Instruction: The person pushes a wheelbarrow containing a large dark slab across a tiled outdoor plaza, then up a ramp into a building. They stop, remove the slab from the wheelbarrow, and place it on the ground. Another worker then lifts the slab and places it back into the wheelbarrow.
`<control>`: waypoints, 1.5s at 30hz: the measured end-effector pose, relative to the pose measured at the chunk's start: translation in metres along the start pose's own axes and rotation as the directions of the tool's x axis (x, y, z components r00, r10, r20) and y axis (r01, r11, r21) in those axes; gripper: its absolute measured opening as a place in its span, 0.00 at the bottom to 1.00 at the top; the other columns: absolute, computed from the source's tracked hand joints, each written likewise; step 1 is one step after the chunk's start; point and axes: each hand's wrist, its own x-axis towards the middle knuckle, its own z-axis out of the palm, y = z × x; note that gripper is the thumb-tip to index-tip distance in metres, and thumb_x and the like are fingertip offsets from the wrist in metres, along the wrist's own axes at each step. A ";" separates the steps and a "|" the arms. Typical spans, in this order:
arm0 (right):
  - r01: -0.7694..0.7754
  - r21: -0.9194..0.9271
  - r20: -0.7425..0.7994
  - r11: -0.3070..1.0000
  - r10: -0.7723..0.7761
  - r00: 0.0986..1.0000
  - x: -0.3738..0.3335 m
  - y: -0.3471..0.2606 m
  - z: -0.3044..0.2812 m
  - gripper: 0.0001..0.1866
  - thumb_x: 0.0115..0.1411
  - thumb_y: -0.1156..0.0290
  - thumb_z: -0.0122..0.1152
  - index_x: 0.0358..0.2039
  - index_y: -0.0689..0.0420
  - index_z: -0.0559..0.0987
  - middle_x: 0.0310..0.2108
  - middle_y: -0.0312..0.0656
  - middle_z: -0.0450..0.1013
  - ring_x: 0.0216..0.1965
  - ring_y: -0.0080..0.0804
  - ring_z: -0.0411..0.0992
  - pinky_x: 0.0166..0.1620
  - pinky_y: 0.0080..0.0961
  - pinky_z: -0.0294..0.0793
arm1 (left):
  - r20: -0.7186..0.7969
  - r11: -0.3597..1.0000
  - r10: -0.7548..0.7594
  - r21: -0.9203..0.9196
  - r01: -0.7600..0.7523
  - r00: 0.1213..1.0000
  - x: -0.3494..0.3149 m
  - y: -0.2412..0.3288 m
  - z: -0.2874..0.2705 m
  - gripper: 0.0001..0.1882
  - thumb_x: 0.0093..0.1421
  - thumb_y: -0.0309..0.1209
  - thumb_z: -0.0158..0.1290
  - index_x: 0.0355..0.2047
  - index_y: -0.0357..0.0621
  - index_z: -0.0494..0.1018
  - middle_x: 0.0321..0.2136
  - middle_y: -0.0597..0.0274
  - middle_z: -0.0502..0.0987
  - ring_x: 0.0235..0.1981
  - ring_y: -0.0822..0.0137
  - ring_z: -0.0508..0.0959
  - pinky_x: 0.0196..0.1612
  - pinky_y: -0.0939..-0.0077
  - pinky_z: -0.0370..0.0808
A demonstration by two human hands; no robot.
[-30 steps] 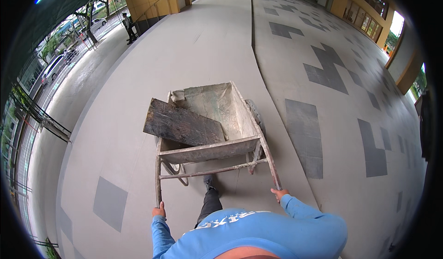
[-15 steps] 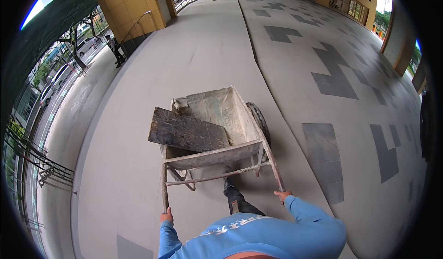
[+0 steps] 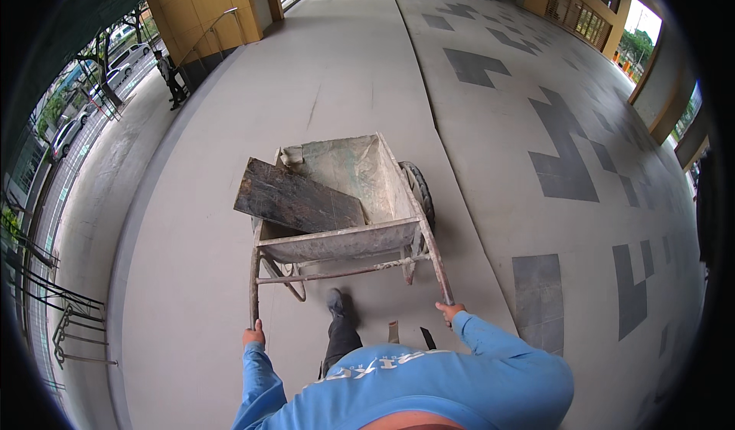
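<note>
Ahead of me stands a worn metal wheelbarrow [image 3: 337,244], its tray stained with pale cement-like residue. A dark, scuffed board [image 3: 298,197] lies tilted in it, its left end sticking out over the tray's side. My left hand [image 3: 254,333] is closed round the end of the left handle. My right hand [image 3: 451,312] grips the end of the right handle. A spoked rubber wheel [image 3: 418,194] shows on the tray's right side; the left wheel is mostly hidden beneath the tray and board.
Grey paving with a dark seam [image 3: 436,130] runs ahead, with dark tile patches [image 3: 539,300] to the right. At the left are a metal rack [image 3: 80,336] and a person [image 3: 170,79] standing near a yellow-clad pillar [image 3: 200,5]. Cars [image 3: 67,135] line the road beyond.
The wheelbarrow and I have moved forward, both hands staying on the handles. Tile patches and the left rack have slid nearer. My other leg is now stepping forward.
</note>
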 end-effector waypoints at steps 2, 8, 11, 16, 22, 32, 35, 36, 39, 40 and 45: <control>-0.020 -0.039 -0.007 0.999 0.019 1.000 0.023 0.003 0.001 0.21 0.44 0.56 0.68 0.16 0.56 0.66 0.08 0.33 0.58 0.08 0.25 0.56 0.13 0.29 0.56 | 0.020 1.000 -0.015 -0.027 0.016 1.000 -0.010 0.038 -0.021 0.39 0.51 0.61 0.44 0.34 0.27 0.71 0.34 0.35 0.73 0.40 0.44 0.73 0.44 0.57 0.69; -0.041 -0.115 -0.078 0.993 0.032 0.996 0.060 0.022 0.036 0.20 0.44 0.59 0.67 0.16 0.57 0.66 0.08 0.34 0.58 0.08 0.26 0.56 0.13 0.31 0.54 | 0.084 0.998 -0.066 -0.006 0.067 0.994 0.037 0.004 0.014 0.39 0.50 0.62 0.46 0.31 0.27 0.71 0.22 0.43 0.73 0.23 0.51 0.75 0.26 0.59 0.72; -0.027 -0.013 -0.078 1.000 0.026 0.997 0.063 -0.009 0.044 0.19 0.44 0.62 0.68 0.16 0.57 0.66 0.08 0.35 0.59 0.08 0.25 0.55 0.12 0.30 0.52 | 0.130 0.996 -0.068 -0.055 0.076 0.989 0.061 0.038 0.001 0.38 0.50 0.61 0.47 0.29 0.27 0.70 0.15 0.49 0.72 0.13 0.56 0.74 0.15 0.61 0.71; -0.028 -0.017 -0.112 0.999 0.026 0.993 0.052 -0.078 0.018 0.17 0.43 0.65 0.69 0.18 0.59 0.68 0.09 0.35 0.59 0.07 0.24 0.55 0.12 0.29 0.53 | 0.254 0.985 -0.133 -0.071 0.156 0.958 0.049 0.103 -0.043 0.37 0.50 0.60 0.48 0.28 0.26 0.70 0.15 0.49 0.72 0.13 0.56 0.74 0.15 0.62 0.71; -0.019 -0.139 -0.209 0.990 -0.011 0.978 0.034 -0.083 0.004 0.19 0.43 0.63 0.69 0.17 0.61 0.69 0.11 0.38 0.63 0.09 0.26 0.59 0.13 0.30 0.58 | 0.213 0.978 -0.168 -0.088 0.190 0.963 0.010 0.110 -0.077 0.37 0.50 0.61 0.48 0.27 0.28 0.69 0.13 0.49 0.71 0.12 0.56 0.74 0.14 0.63 0.71; 0.002 -0.106 -0.165 0.994 -0.020 0.986 0.091 -0.142 0.028 0.17 0.43 0.63 0.68 0.20 0.63 0.71 0.10 0.37 0.61 0.08 0.27 0.58 0.13 0.29 0.57 | 0.227 0.981 -0.144 -0.098 0.170 0.963 0.087 0.162 -0.033 0.38 0.50 0.62 0.47 0.26 0.27 0.71 0.14 0.49 0.72 0.13 0.56 0.75 0.15 0.64 0.72; 0.084 -0.025 -0.164 0.996 -0.087 0.983 0.115 -0.173 0.009 0.17 0.43 0.64 0.69 0.19 0.61 0.69 0.09 0.36 0.60 0.08 0.26 0.56 0.13 0.29 0.56 | 0.222 0.982 -0.098 -0.138 0.131 0.970 0.085 0.217 -0.034 0.38 0.50 0.61 0.47 0.23 0.27 0.71 0.13 0.49 0.72 0.13 0.56 0.74 0.15 0.63 0.72; 0.068 -0.026 -0.121 0.997 -0.071 0.990 0.102 -0.196 0.019 0.18 0.43 0.63 0.69 0.18 0.60 0.69 0.09 0.36 0.60 0.08 0.26 0.56 0.12 0.29 0.55 | 0.190 0.976 -0.107 -0.166 0.139 0.976 0.087 0.225 -0.047 0.38 0.50 0.61 0.47 0.23 0.27 0.71 0.13 0.48 0.72 0.12 0.56 0.74 0.14 0.63 0.71; 0.042 -0.049 -0.077 0.998 -0.045 0.996 0.062 -0.242 0.013 0.19 0.43 0.62 0.68 0.17 0.59 0.68 0.09 0.36 0.59 0.08 0.26 0.55 0.12 0.30 0.54 | 0.216 0.979 -0.110 -0.145 0.143 0.970 0.087 0.230 -0.045 0.38 0.49 0.61 0.48 0.24 0.26 0.71 0.15 0.44 0.73 0.14 0.54 0.75 0.18 0.62 0.73; 0.059 -0.074 -0.074 0.996 -0.064 0.995 0.079 -0.227 0.007 0.19 0.43 0.61 0.68 0.17 0.59 0.68 0.09 0.36 0.59 0.08 0.26 0.55 0.12 0.30 0.54 | 0.116 0.990 -0.063 -0.120 0.077 0.991 0.108 0.185 -0.016 0.39 0.48 0.62 0.48 0.25 0.25 0.72 0.18 0.41 0.74 0.18 0.51 0.77 0.24 0.62 0.75; -0.071 -0.051 -0.124 0.996 0.064 0.990 0.115 -0.193 0.054 0.18 0.44 0.62 0.68 0.15 0.59 0.68 0.09 0.36 0.60 0.08 0.25 0.55 0.12 0.29 0.54 | 0.183 0.988 -0.115 -0.081 0.132 0.976 0.142 0.218 -0.032 0.40 0.48 0.63 0.47 0.27 0.27 0.71 0.17 0.45 0.74 0.18 0.52 0.77 0.23 0.62 0.74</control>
